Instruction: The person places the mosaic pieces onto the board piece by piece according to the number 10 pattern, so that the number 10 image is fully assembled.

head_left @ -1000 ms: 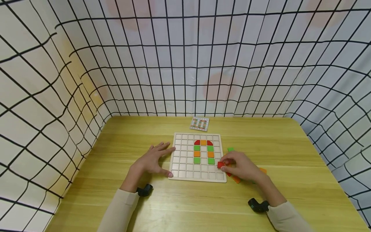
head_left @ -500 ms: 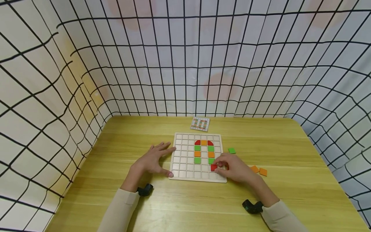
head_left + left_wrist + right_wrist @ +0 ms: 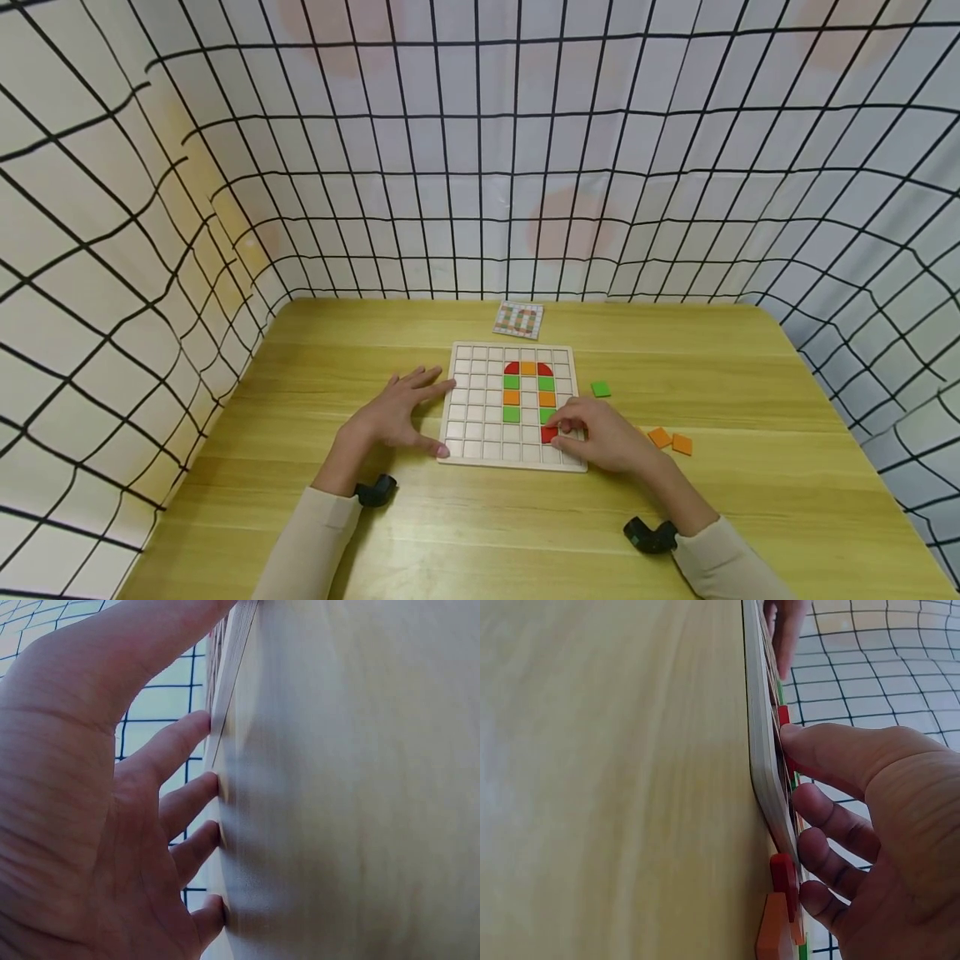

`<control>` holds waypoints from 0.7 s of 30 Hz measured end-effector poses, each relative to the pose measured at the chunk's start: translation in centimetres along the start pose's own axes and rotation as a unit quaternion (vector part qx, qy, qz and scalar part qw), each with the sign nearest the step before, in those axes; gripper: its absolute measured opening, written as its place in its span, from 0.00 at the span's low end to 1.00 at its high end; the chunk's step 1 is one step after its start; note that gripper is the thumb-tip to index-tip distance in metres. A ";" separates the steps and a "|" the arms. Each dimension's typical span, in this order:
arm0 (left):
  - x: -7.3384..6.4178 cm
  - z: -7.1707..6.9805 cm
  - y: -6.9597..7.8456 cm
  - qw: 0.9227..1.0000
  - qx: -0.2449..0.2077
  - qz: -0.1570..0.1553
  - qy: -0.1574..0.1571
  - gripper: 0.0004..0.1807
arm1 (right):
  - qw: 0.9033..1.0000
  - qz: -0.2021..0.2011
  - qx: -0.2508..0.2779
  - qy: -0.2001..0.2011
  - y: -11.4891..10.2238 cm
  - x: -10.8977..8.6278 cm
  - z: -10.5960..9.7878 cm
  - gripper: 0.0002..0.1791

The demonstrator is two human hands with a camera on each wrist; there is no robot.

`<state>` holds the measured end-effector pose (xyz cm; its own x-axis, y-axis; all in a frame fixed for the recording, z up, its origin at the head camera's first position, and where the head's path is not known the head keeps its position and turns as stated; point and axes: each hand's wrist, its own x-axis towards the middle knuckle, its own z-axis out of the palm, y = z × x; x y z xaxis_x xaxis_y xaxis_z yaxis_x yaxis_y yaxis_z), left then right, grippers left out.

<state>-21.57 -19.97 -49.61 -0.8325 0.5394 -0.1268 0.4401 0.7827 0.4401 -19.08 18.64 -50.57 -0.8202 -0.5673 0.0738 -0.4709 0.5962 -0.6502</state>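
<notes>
A square gridded board (image 3: 467, 396) lies on the wooden table, with red, orange and green tiles forming an arch in its cells. My right hand (image 3: 609, 435) pinches a red tile (image 3: 548, 434) between thumb and fingers at the cell below the arch's right leg. In the right wrist view the thumb presses on that red tile (image 3: 784, 715), at board level. My left hand (image 3: 393, 414) is spread at the board's left side, thumb and index fingertip touching the edge. The left wrist view shows its other fingertips resting on the table.
A small patterned card (image 3: 518, 320) lies behind the board. To the right are a loose green tile (image 3: 601, 389) and two orange tiles (image 3: 671, 441). A red tile (image 3: 784, 874) and an orange tile (image 3: 772, 930) lie under my right hand. Black-lined netting (image 3: 480, 167) surrounds the table.
My right hand has carried the red tile left from the board's right edge into the cell under the right-hand green tile. Loose orange tiles became more visible. My left hand stays put.
</notes>
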 end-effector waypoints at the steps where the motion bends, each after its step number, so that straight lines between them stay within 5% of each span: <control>1: 0.0 0.0 0.0 1.000 0.002 0.001 0.000 0.62 | 1.000 -0.002 -0.002 0.001 0.0 0.0 0.0 0.09; 21: -0.1 -0.1 0.0 1.000 0.001 -0.004 0.000 0.62 | 1.000 0.012 0.005 0.015 0.1 0.0 0.1 0.06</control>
<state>-21.46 -20.04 -49.49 -0.8365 0.5323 -0.1299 0.4334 0.7879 0.4376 -19.03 18.64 -50.70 -0.8404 -0.5359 0.0805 -0.4480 0.6035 -0.6596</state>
